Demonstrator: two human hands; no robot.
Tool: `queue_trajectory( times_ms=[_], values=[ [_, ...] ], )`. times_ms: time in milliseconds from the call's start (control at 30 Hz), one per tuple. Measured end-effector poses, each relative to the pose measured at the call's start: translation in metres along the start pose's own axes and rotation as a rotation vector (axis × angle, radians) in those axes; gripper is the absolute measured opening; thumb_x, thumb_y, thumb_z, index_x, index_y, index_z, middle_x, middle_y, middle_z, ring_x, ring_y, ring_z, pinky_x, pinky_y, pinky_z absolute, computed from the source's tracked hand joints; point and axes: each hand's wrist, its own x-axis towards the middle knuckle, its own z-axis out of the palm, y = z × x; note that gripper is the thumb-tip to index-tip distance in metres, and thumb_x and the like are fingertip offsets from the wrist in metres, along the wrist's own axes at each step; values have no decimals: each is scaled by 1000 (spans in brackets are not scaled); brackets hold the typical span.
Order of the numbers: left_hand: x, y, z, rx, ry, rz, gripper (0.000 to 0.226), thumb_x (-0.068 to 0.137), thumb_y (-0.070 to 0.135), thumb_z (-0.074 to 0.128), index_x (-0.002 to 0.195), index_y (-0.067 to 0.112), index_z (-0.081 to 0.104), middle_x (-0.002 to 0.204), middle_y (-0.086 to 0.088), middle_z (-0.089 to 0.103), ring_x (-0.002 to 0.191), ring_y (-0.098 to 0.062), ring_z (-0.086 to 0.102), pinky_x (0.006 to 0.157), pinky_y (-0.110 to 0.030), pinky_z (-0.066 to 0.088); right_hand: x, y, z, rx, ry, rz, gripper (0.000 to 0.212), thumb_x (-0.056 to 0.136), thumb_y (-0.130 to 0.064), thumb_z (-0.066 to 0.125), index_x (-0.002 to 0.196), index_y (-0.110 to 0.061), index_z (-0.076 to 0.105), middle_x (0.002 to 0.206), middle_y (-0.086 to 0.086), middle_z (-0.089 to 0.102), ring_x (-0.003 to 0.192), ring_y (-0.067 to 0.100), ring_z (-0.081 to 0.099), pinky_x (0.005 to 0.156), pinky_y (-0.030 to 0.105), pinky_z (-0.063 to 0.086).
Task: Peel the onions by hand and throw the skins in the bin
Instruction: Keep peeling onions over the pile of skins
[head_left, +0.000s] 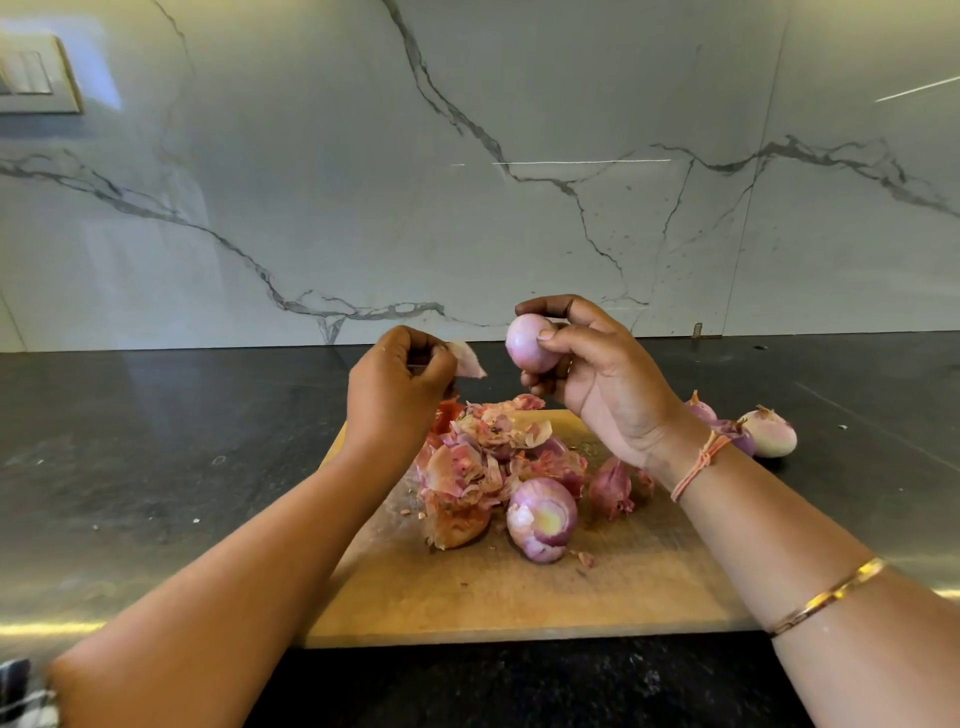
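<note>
Over the board (519, 597), right fingers (558, 307) grip the onion (525, 347), left fingers (415, 349) pinch skin (468, 359).

Kitchen counter, mid-task — no lettering, label, brand or number is legible on the marble wall (519, 104), switch plate (36, 73) or cutting board (493, 597).

White grey-veined marble wall (467, 156) behind a dark stone counter (156, 441); switch plate (36, 73) upper left
</note>
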Motion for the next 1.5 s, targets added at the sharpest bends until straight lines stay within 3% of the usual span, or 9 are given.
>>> queue_trajectory(
  times_ms=[167,233,300,400,700,900,1000,1167,1500],
  values=[
    [-6,2,2,133,-62,108,11,87,25,65,78,18,66,74,7,67,66,-10,63,61,-31,52,-1,-1,2,87,28,77,7,94,-4,47,94,-11,49,93,23,58,60,23,61,56,28,51],
    [-7,4,1,126,-115,188,6,87,23,65,91,26,62,91,12,65,82,-2,62,67,-19,52,-1,-1,2,109,44,92,6,96,-7,48,91,-12,48,86,21,59,56,22,60,54,28,50],
    [-8,4,0,92,-196,299,30,86,21,67,107,34,52,107,13,57,95,-1,59,74,-13,51,-1,-2,3,101,50,100,4,96,-13,49,93,-11,50,74,15,60,50,18,58,49,25,48],
    [-12,7,2,41,-256,499,40,82,25,72,112,34,47,109,17,50,95,-3,59,77,-11,50,-1,-1,2,12,30,135,27,97,-30,48,101,-5,59,67,9,60,47,14,48,44,22,39],
    [-5,3,-2,139,-267,765,29,85,37,58,109,28,47,100,4,50,84,-5,54,73,-15,48,-4,3,7,-19,-67,230,50,96,-45,42,67,-18,73,59,3,48,52,14,32,40,19,21],
    [-5,2,-1,174,-247,795,15,88,38,52,96,26,48,91,9,46,78,-5,47,66,-17,45,-5,1,6,-19,-60,264,48,98,-46,39,76,-8,59,57,7,46,45,13,28,40,19,20],
    [-6,3,-1,157,-240,788,13,87,36,55,90,24,50,85,12,44,76,-5,47,64,-18,44,-4,1,6,51,-48,268,46,98,-43,39,81,-5,58,56,6,48,43,13,34,39,18,24],
    [-5,3,-3,163,-185,633,21,86,23,68,85,19,48,82,11,51,79,-4,49,62,-16,43,-1,-4,2,229,1,257,41,98,-33,35,91,-4,63,59,11,55,41,13,37,44,20,29],
    [-4,0,0,329,-289,540,23,87,16,65,110,17,63,104,11,48,82,-5,57,72,-15,51,0,-3,-2,210,-62,218,36,91,-7,36,112,-11,65,106,16,60,71,16,56,55,22,48]
  ],
)
